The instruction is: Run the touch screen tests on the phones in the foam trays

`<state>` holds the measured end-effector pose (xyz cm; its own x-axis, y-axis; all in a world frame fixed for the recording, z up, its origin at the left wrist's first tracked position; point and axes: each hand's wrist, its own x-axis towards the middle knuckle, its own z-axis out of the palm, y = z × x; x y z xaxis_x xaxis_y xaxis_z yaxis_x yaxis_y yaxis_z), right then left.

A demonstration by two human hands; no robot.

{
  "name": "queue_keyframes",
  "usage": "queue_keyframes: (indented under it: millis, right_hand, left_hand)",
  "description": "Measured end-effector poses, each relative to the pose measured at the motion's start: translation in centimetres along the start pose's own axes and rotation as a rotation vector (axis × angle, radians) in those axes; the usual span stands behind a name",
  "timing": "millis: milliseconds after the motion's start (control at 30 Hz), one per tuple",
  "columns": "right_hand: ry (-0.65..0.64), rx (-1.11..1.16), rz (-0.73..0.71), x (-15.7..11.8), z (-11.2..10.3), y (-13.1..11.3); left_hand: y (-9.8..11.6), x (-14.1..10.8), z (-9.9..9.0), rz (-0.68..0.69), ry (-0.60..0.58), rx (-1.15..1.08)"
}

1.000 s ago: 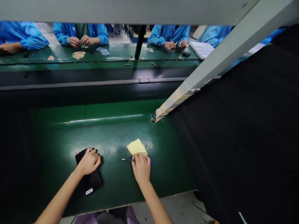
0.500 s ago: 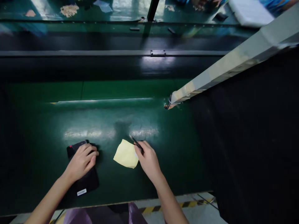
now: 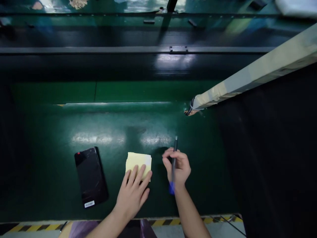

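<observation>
Currently, a pen (image 3: 175, 145) is gripped and yellow paper (image 3: 135, 159) is pressed

The yellow paper is laid flat on the dark green surface (image 3: 59, 185), with its lower part covered by the spread, open fingers of the left hand (image 3: 130, 198). The pen is held by the right hand (image 3: 182, 167), which is closed around it just right of the paper; its silver tip is pointed away from the wrist, where its blue end is seen. A dark phone (image 3: 90, 178), touched by neither hand, is placed left of the paper, with a white label (image 3: 89, 204) stuck near its lower end.
</observation>
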<state>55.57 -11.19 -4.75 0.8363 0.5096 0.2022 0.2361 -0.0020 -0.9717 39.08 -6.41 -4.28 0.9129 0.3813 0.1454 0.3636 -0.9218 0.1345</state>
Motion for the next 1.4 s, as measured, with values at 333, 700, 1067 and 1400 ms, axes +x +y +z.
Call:
queue_keyframes:
  millis: [333, 700, 1067, 1400]
  right_hand:
    - [-0.382, -0.059, 0.162, -1.8, 0.5, 0.0]
    - [-0.106, -0.228, 0.028, -1.5, 3.0, -0.3]
    - [-0.149, -0.336, -0.060, -1.5, 3.8, -0.4]
    - [-0.161, -0.353, -0.104, -1.7, 3.8, 0.0]
  left_hand:
    - [0.1, 0.1, 0.2, -0.109, -0.026, -0.081]
    - [0.3, -0.1, 0.5, -0.143, -0.030, -0.105]
    - [0.2, 0.0, 0.5, -0.157, -0.041, -0.131]
    - [0.3, -0.1, 0.6, -0.165, -0.047, -0.126]
